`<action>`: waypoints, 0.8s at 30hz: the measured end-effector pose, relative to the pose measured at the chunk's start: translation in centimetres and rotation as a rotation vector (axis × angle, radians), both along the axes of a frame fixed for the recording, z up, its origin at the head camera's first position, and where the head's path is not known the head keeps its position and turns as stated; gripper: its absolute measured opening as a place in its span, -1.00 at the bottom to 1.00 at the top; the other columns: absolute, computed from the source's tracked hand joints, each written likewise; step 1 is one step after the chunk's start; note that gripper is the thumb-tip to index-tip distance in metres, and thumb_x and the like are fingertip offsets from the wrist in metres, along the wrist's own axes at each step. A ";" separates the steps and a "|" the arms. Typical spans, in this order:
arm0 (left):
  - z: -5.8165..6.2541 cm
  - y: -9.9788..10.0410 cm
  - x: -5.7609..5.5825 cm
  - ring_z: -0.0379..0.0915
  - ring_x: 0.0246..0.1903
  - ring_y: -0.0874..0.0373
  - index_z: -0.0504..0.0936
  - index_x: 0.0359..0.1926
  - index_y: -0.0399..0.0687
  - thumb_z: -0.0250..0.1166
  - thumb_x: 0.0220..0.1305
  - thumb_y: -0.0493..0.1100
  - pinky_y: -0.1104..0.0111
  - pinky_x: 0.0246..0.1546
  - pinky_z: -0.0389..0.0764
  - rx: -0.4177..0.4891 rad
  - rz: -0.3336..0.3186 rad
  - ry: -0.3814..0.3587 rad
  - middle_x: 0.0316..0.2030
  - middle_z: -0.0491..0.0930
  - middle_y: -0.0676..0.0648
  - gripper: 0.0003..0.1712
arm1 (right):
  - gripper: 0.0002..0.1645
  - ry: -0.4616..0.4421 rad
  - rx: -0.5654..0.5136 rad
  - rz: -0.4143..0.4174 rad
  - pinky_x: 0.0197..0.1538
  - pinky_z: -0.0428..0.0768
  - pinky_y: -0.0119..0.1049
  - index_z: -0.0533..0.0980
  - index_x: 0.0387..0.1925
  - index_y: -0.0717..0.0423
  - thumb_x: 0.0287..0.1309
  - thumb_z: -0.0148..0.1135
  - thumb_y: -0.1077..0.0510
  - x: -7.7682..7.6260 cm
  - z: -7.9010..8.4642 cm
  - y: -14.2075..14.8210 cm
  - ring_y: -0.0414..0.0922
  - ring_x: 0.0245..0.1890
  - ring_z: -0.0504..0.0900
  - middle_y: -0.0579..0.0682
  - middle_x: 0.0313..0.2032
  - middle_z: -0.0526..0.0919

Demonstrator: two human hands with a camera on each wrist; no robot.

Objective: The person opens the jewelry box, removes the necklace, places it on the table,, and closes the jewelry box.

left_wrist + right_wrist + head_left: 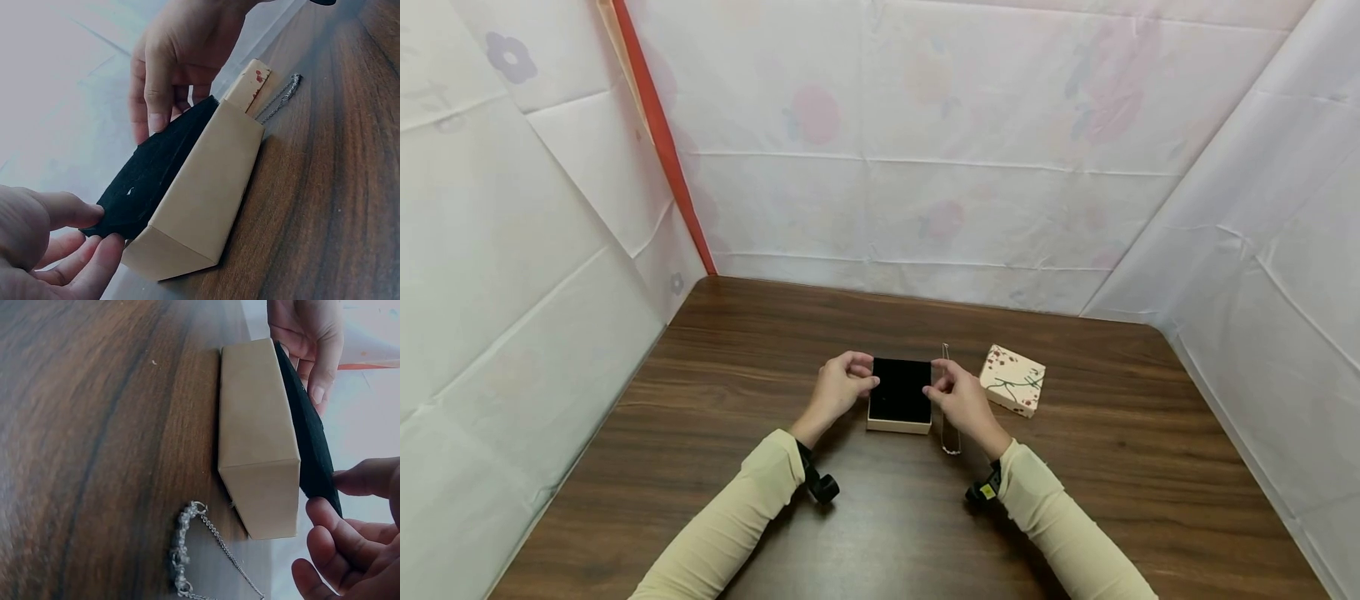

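Note:
A thin black insert pad [901, 388] lies at a tilt over a small cream box base [898, 427], its far edge raised above the rim. The left hand [839, 386] pinches the pad's left edge between thumb and fingers. On the opposite edge, the right hand [961, 398] pinches it the same way. In the left wrist view, a tiny pale mark or slit shows on the black pad [153, 169]. Beside the box, under the right hand, a silver chain necklace [215, 540] with a beaded section [180, 550] rests on the table.
The box lid [1015, 382], cream with red blossoms and dark branches, lies to the right of the right hand. Both hands work over a dark wood-grain table [737, 333]. White patterned sheets [880, 208] hang behind it and at both sides.

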State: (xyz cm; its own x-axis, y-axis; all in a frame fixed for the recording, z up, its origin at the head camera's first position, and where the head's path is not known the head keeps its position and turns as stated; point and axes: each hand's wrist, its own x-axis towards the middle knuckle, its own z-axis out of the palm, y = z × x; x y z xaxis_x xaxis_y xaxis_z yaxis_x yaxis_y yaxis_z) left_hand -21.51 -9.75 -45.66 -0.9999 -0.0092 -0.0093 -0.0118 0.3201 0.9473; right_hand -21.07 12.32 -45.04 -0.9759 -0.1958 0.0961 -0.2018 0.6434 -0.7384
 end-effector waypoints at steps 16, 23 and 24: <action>-0.6 0.1 -0.3 0.65 -0.44 0.17 0.63 -0.03 -0.28 0.43 0.08 -0.37 0.38 -0.41 0.68 -0.004 -0.002 -0.002 -0.30 0.69 -0.20 -0.62 | -0.45 0.010 0.008 0.006 -0.30 0.47 -0.28 0.44 0.20 0.21 0.18 0.32 0.20 0.0 -0.2 0.1 -0.22 -0.52 0.49 -0.04 -0.49 0.64; -0.7 0.1 -0.2 0.66 -0.44 0.17 0.62 -0.01 -0.26 0.43 0.08 -0.37 0.37 -0.41 0.68 -0.003 -0.003 -0.009 -0.30 0.68 -0.19 -0.60 | -0.49 0.021 0.011 0.017 -0.31 0.46 -0.30 0.47 0.17 0.17 0.18 0.32 0.22 0.1 -0.2 0.1 -0.24 -0.52 0.49 -0.05 -0.49 0.64; -0.6 0.1 -0.2 0.65 -0.44 0.17 0.62 -0.01 -0.25 0.43 0.08 -0.37 0.37 -0.41 0.68 -0.004 -0.002 -0.011 -0.29 0.68 -0.19 -0.60 | -0.51 0.022 0.013 0.018 -0.32 0.46 -0.31 0.48 0.16 0.16 0.18 0.32 0.21 0.1 -0.2 0.1 -0.24 -0.52 0.49 -0.06 -0.49 0.64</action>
